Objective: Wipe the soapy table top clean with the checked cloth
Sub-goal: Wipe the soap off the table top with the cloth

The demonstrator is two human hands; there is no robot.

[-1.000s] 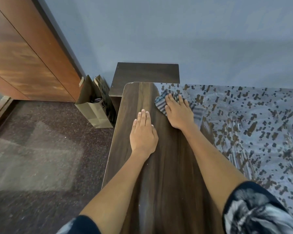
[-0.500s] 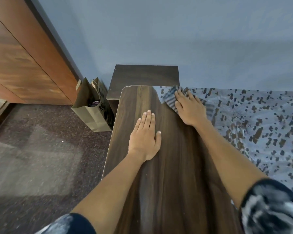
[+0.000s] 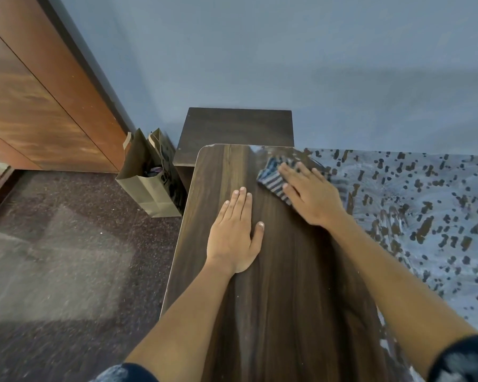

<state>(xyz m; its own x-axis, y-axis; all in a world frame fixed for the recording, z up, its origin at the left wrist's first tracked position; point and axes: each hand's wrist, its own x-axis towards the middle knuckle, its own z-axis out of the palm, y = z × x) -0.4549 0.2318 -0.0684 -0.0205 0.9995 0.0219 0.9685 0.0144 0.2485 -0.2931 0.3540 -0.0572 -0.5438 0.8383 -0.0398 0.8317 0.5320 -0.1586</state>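
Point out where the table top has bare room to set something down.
Bare wood lies on the table top below the left hand, between the forearms, and along the far left corner. The far right is crowded: the right hand presses the checked cloth there.

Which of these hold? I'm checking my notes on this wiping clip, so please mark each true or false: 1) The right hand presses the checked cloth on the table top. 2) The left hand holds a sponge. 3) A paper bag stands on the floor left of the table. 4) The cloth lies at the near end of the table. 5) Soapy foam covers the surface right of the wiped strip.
1) True: the right hand lies flat on the checked cloth on the table top.
2) False: the left hand rests flat on bare wood and holds nothing.
3) True: the paper bag stands there.
4) False: it is at the far end.
5) True: the soapy foam lies there.
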